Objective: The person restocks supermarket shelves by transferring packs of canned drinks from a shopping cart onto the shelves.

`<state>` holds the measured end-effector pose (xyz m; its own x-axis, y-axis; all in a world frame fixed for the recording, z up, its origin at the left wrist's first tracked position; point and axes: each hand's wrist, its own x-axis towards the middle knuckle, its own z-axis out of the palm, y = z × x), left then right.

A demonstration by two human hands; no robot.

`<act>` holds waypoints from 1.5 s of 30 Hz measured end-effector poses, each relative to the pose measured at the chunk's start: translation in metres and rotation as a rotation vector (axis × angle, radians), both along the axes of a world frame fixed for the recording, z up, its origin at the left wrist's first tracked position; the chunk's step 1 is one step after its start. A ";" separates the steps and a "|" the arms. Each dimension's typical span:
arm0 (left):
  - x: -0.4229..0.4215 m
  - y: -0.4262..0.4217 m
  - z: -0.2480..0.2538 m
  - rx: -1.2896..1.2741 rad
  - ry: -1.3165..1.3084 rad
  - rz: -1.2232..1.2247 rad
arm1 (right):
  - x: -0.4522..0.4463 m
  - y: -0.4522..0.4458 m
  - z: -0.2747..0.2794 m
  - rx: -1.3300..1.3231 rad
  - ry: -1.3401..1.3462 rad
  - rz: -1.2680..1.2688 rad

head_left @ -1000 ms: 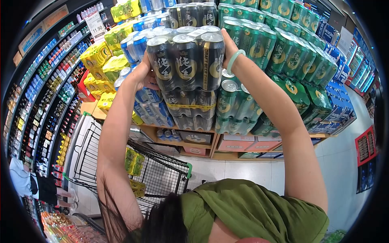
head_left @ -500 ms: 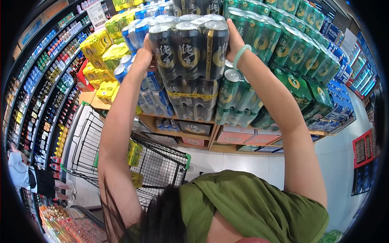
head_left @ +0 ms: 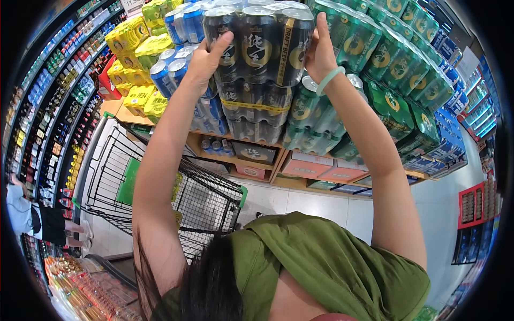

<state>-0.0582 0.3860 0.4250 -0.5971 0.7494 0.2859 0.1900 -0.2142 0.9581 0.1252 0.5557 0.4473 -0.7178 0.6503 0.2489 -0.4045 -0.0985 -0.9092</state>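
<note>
A shrink-wrapped pack of black beer cans [head_left: 257,48] tops a stack of like packs [head_left: 252,104]. My left hand [head_left: 206,64] grips its left side, the thumb lying across the front and the other fingers hidden. Against the right side presses my right hand [head_left: 320,53], its thumb pointing up; a pale green bangle [head_left: 330,80] circles that wrist. Whether the pack is clear of the one below cannot be made out. Green beer cans [head_left: 342,40] stand right beside it, and blue can packs [head_left: 184,27] are on its left.
A wire shopping cart [head_left: 209,200] with yellow-green packs inside stands below my left arm. Yellow can packs [head_left: 128,40] are stacked at the left of the wooden display shelf [head_left: 278,166]. Another person [head_left: 45,222] is at the far left, by the bottle shelves [head_left: 53,112].
The pack has shifted slightly right in view and turned a little. My left thumb now shows across its front. The cart and shelf sit a bit higher and further left in view.
</note>
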 end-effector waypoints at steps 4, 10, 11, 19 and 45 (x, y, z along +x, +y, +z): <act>0.004 0.000 0.000 -0.018 0.076 0.051 | 0.007 0.000 -0.012 0.146 0.008 0.027; 0.008 0.011 -0.005 0.123 0.004 0.032 | 0.011 -0.008 -0.017 0.477 -0.085 0.045; 0.008 0.014 -0.007 0.200 -0.051 0.027 | 0.007 -0.002 -0.022 0.479 -0.083 0.040; 0.010 0.032 -0.012 0.394 -0.023 0.096 | -0.003 -0.004 -0.023 0.499 0.031 -0.051; -0.028 0.069 -0.023 0.420 0.046 0.081 | -0.021 0.040 -0.022 0.857 -0.266 -0.380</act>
<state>-0.0860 0.4554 0.4020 -0.6290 0.5131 0.5840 0.2627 -0.5668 0.7809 0.1039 0.5953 0.4253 -0.5984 0.5241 0.6060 -0.0436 0.7339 -0.6778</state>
